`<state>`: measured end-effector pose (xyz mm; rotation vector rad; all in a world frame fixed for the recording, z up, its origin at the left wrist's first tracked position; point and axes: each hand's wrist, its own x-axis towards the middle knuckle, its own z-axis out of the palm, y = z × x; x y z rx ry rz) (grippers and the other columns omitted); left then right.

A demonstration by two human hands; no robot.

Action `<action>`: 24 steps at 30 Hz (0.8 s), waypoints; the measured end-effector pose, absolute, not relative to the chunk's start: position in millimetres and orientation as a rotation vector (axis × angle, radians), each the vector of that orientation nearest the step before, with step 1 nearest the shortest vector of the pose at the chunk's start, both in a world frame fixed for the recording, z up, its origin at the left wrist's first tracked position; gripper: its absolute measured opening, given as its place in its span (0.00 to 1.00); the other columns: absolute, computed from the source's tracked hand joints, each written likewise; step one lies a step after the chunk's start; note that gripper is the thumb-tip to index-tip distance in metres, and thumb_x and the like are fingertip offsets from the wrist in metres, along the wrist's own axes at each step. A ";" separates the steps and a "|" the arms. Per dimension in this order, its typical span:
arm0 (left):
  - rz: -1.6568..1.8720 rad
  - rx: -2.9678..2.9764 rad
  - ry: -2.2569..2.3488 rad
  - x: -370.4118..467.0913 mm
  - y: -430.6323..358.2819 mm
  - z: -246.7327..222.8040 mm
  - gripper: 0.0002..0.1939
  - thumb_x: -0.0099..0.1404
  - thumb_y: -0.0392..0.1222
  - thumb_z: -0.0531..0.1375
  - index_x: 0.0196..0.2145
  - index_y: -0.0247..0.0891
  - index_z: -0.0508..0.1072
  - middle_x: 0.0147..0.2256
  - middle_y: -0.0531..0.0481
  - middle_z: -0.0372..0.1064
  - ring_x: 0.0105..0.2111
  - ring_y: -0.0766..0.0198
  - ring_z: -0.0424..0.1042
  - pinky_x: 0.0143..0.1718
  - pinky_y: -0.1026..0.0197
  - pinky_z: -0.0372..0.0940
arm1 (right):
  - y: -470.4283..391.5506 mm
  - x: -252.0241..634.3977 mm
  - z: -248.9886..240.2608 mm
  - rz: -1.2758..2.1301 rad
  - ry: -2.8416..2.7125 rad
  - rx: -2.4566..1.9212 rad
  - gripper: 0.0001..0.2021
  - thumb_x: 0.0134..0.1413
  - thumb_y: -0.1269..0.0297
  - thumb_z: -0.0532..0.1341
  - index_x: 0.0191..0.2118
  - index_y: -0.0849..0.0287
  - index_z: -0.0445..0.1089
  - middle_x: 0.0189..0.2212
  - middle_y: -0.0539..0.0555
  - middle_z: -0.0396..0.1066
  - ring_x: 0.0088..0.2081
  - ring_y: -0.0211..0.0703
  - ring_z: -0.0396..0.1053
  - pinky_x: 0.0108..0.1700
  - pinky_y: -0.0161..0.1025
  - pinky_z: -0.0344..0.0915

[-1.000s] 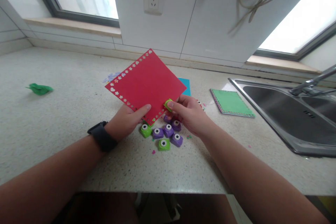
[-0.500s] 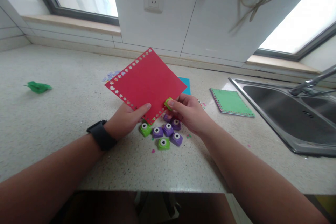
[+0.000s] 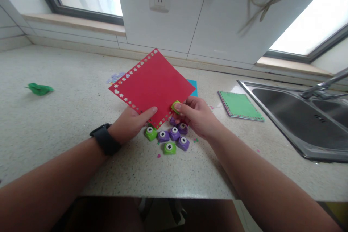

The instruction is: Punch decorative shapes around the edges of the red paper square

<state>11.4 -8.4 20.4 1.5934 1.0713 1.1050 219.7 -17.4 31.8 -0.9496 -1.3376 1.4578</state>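
Note:
A red sheet of paper (image 3: 154, 83) is held tilted above the counter, with punched stars, hearts and flowers along its left edges and part of the lower right edge. My left hand (image 3: 134, 121) grips its lower left edge, thumb on top and fingers hidden underneath. At the lower right edge, my right hand (image 3: 197, 114) pinches a green craft punch (image 3: 175, 106) that sits on the paper's edge. Beneath lie several purple punches (image 3: 174, 133), a green punch (image 3: 170, 148) and another green punch near my left hand, each with a white button.
A stack of green paper (image 3: 241, 105) with punched borders lies beside the steel sink (image 3: 288, 116). Blue paper (image 3: 193, 86) shows behind the red sheet. Pale paper bits (image 3: 115, 77) lie at the back, and a crumpled green thing (image 3: 40, 88) at the far left.
Almost nothing differs. The red sheet's right corner and the green punch in my right hand have shifted very slightly to the right.

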 end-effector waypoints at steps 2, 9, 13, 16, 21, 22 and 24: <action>1.102 1.585 1.077 11.7 -9.0 21.4 0.11 0.62 0.49 0.63 0.25 0.44 0.69 0.16 0.57 0.62 0.25 0.57 0.73 0.33 0.56 0.71 | -17.1 220.4 31.4 1.448 -1.349 -0.955 0.15 0.53 0.53 0.70 0.37 0.59 0.72 0.29 0.51 0.73 0.24 0.35 0.67 0.25 0.35 0.62; 1.089 1.548 1.087 12.5 -10.3 22.8 0.11 0.60 0.50 0.64 0.25 0.45 0.70 0.17 0.56 0.63 0.29 0.55 0.73 0.35 0.55 0.70 | -16.3 220.2 30.5 1.446 -1.348 -0.931 0.15 0.52 0.54 0.71 0.37 0.59 0.72 0.28 0.50 0.73 0.24 0.34 0.67 0.25 0.34 0.63; 1.096 1.540 1.099 11.0 -9.1 21.5 0.11 0.60 0.50 0.64 0.24 0.44 0.69 0.17 0.55 0.64 0.29 0.56 0.73 0.33 0.56 0.69 | -16.3 218.6 32.5 1.477 -1.272 -0.910 0.14 0.50 0.56 0.72 0.35 0.59 0.71 0.30 0.50 0.73 0.26 0.35 0.68 0.29 0.35 0.67; 1.126 1.528 1.106 9.7 -7.6 20.5 0.10 0.61 0.48 0.64 0.26 0.43 0.70 0.18 0.55 0.66 0.30 0.57 0.74 0.33 0.58 0.70 | -15.8 221.2 36.1 1.478 -1.203 -0.913 0.14 0.49 0.57 0.71 0.31 0.57 0.67 0.27 0.48 0.70 0.26 0.36 0.68 0.29 0.37 0.67; 1.154 1.501 1.110 8.9 -6.3 18.8 0.11 0.62 0.48 0.63 0.26 0.43 0.70 0.17 0.56 0.65 0.34 0.55 0.76 0.35 0.57 0.71 | -13.4 231.5 41.3 1.358 -1.143 -0.921 0.12 0.50 0.57 0.69 0.30 0.56 0.67 0.24 0.48 0.68 0.26 0.38 0.68 0.30 0.38 0.67; 1.161 1.490 1.106 8.8 -6.0 18.0 0.11 0.62 0.48 0.63 0.26 0.43 0.70 0.18 0.56 0.65 0.34 0.55 0.76 0.35 0.57 0.72 | -13.1 233.0 41.8 1.345 -1.128 -0.923 0.12 0.50 0.57 0.69 0.30 0.56 0.67 0.23 0.47 0.66 0.26 0.38 0.68 0.30 0.38 0.67; 1.173 1.470 1.094 8.4 -5.2 15.9 0.10 0.62 0.48 0.64 0.27 0.42 0.71 0.19 0.55 0.68 0.35 0.55 0.77 0.36 0.57 0.72 | -13.0 234.6 42.7 1.324 -1.103 -0.925 0.11 0.50 0.58 0.69 0.29 0.55 0.66 0.22 0.46 0.63 0.26 0.39 0.68 0.30 0.38 0.66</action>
